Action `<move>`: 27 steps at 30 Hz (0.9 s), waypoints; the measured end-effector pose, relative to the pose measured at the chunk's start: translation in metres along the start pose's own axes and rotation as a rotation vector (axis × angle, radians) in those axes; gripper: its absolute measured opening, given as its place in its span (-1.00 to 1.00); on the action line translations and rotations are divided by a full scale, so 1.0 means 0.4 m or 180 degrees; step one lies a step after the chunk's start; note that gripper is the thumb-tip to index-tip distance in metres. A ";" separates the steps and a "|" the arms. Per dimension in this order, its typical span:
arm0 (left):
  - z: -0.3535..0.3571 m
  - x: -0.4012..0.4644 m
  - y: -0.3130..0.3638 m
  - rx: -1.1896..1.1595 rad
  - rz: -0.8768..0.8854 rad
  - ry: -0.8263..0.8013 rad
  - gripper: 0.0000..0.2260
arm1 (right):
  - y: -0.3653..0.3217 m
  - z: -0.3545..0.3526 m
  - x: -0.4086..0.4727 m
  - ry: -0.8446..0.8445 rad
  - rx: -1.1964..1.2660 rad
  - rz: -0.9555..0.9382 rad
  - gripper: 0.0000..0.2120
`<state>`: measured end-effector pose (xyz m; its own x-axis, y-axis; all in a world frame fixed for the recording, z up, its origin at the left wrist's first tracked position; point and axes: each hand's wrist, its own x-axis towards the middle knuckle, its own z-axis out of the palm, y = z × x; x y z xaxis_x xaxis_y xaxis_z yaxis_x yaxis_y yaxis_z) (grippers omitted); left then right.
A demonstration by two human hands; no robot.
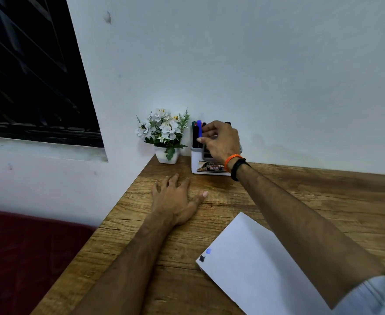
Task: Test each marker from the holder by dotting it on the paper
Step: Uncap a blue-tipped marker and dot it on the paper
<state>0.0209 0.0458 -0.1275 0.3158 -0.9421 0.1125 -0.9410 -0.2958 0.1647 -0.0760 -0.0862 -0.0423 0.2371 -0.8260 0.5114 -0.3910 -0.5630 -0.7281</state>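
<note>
Right hand [218, 142] at the white plastic marker holder [197, 161], table's 12 o'clock, fingers curled among markers, apparently pinching the blue-capped marker [199, 129]; left hand [175, 196] flat, released. White paper sheet [255, 264], 5 o'clock, shows two dots. Next: probably lift a marker, uncap, dot.

Pale wall [255, 64] at twelve o'clock. Dark barred window [28, 76] at ten. Wooden table [323, 201] below, red seat [28, 258] at eight.

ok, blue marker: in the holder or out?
In. The blue marker stands upright in the white holder among the dark ones, cap up. The right hand is at the holder; whether it grips a marker is unclear.
</note>
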 end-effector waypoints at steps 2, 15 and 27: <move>-0.001 -0.001 0.001 -0.0003 -0.0006 -0.0015 -0.26 | -0.012 -0.006 0.005 0.0180 0.0200 -0.0002 -0.76; -0.033 -0.013 0.014 -0.0492 0.0120 0.0216 -0.32 | -0.089 -0.131 -0.078 0.0160 0.1603 0.0085 -0.85; -0.124 -0.078 0.071 -0.4301 0.0577 0.0547 -0.92 | 0.020 -0.198 -0.325 -0.0910 0.1191 0.0300 -0.82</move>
<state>-0.0097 0.0748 -0.0776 0.3065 -0.8902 0.3371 -0.1518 0.3039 0.9405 -0.1802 0.0188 -0.0784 0.4717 -0.8188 0.3274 -0.0880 -0.4131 -0.9064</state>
